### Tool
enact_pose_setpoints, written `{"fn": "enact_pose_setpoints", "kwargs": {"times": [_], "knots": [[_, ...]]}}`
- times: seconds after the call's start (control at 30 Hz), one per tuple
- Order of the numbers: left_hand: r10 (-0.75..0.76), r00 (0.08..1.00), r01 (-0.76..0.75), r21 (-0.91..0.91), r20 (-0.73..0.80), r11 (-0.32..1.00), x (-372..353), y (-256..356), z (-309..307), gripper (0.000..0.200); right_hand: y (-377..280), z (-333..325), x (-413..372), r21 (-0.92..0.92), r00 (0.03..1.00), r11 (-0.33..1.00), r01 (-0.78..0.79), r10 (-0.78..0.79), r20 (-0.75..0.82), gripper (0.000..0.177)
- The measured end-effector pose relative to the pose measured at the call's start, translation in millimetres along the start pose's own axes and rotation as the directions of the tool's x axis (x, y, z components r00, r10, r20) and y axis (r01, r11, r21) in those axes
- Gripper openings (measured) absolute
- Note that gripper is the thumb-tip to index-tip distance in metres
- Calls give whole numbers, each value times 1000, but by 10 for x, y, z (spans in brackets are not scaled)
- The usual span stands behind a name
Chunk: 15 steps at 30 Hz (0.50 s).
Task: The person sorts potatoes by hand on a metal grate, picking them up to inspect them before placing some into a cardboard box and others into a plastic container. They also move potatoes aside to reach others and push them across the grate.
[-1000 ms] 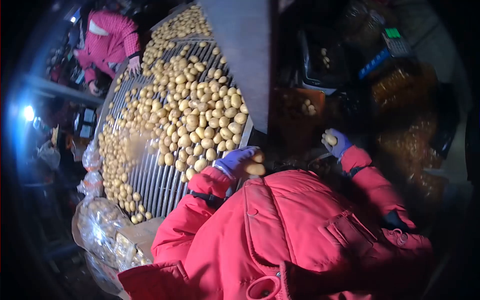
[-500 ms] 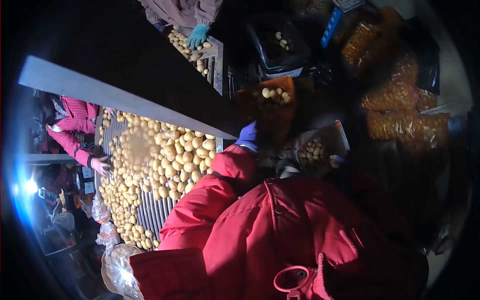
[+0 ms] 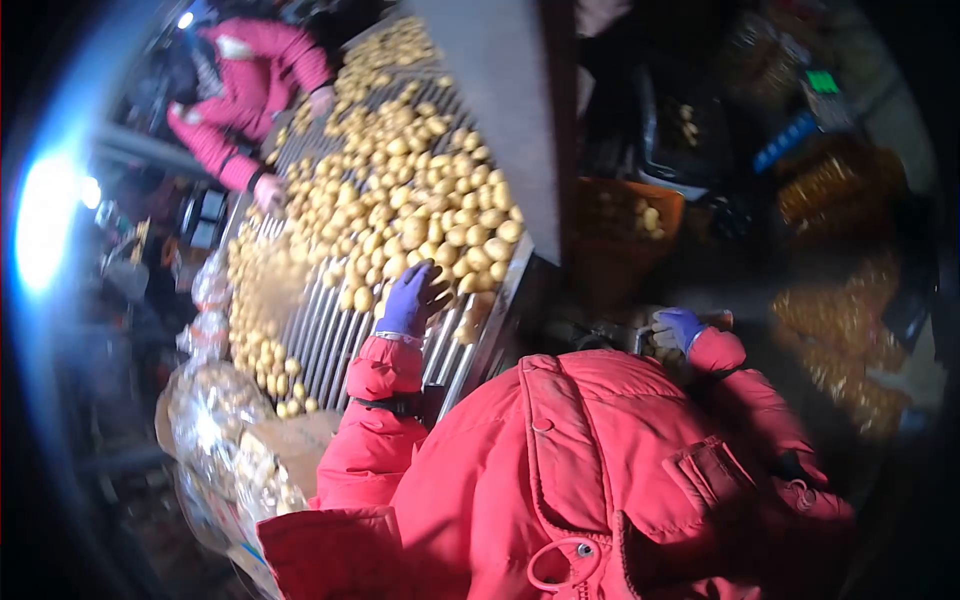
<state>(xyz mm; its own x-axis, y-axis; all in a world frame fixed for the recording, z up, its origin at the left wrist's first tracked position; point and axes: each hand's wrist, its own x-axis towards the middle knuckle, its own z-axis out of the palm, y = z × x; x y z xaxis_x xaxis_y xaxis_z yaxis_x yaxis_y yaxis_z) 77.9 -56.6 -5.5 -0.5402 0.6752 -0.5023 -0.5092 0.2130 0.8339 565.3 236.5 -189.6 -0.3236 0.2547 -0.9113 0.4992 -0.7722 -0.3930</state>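
My left hand [image 3: 412,300], in a purple glove, reaches over the near edge of a roller conveyor [image 3: 325,335]. Its fingers are apart, with dark fingertips beside the pale yellow potatoes [image 3: 415,232] that cover much of the rollers. I see no potato gripped in it. My right hand [image 3: 680,328], in a purple and grey glove, is at the box [image 3: 718,319] on my right. Those fingers look bent inward in the dim light; what they hold, if anything, is hidden. A few pale potatoes [image 3: 660,350] show just below it.
Across the conveyor, a person in a pink checked jacket [image 3: 240,85] has both hands by the potatoes. A grey beam [image 3: 500,110] slants beside the belt. An orange crate [image 3: 655,198], a black tub [image 3: 650,130], filled mesh sacks [image 3: 840,190] and a clear plastic bag [image 3: 215,420] stand around.
The view has swung, bringing more conveyor into sight. My left hand has moved from beside the beam's end to over the rollers. My right hand shows more clearly at the box.
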Motion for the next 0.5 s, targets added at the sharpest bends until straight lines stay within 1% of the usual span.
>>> {"fn": "enact_pose_setpoints", "kwargs": {"times": [0.07, 0.1, 0.13, 0.17, 0.2, 0.23, 0.27, 0.3, 0.33, 0.37, 0.4, 0.43, 0.47, 0.5], "knots": [[3, 977, -37, -152, -215, 988, -345, 139, -23, 40, -520, 612, -294, -199, 965, 972, 122, -69, 251, 29], [46, 963, -75, -99, -265, 992, -474, 136, -69, 46, -730, 892, -392, -277, 924, 941, 194, -80, 374, 31], [78, 947, -107, -79, -311, 991, -604, 178, -104, 40, -910, 1236, -526, -339, 902, 911, 233, -72, 426, 34], [144, 929, -172, -54, -342, 984, -767, 302, -92, 37, -1044, 1587, -603, -396, 877, 877, 274, -59, 476, 38], [208, 905, -233, -23, -371, 972, -954, 492, -47, 34, -1123, 1879, -577, -416, 815, 838, 352, -56, 577, 35], [331, 857, -315, 107, -394, 943, -1178, 750, 40, 34, -1210, 2208, -645, -442, 741, 744, 501, -105, 663, 34], [447, 800, -380, 238, -400, 894, -1411, 1031, 140, 34, -1273, 2501, -678, -434, 690, 697, 571, -121, 713, 34], [543, 743, -460, 291, -390, 839, -1624, 1274, 215, 35, -1317, 2816, -585, -484, 644, 527, 698, -166, 747, 34], [633, 679, -531, 345, -373, 774, -1826, 1486, 274, 35, -1357, 3086, -667, -477, 579, 336, 812, -362, 731, 36], [684, 638, -561, 395, -354, 728, -2025, 1662, 297, 37, -1392, 3362, -679, -595, 536, 46, 803, -493, 685, 40], [732, 597, -586, 445, -329, 677, -2202, 1806, 281, 38, -1455, 3597, -666, -680, 440, -232, 696, -611, 658, 45], [749, 577, -574, 490, -327, 656, -2338, 1909, 225, 38, -1517, 3809, -601, -723, 434, -331, 606, -624, 649, 51], [763, 559, -559, 532, -324, 635, -2466, 1982, 159, 38, -1573, 3985, -550, -808, 505, -321, 494, -651, 567, 55], [760, 557, -500, 595, -335, 629, -2591, 2032, 109, 38, -1637, 4116, -504, -867, 602, -296, 401, -628, 493, 57]]}}
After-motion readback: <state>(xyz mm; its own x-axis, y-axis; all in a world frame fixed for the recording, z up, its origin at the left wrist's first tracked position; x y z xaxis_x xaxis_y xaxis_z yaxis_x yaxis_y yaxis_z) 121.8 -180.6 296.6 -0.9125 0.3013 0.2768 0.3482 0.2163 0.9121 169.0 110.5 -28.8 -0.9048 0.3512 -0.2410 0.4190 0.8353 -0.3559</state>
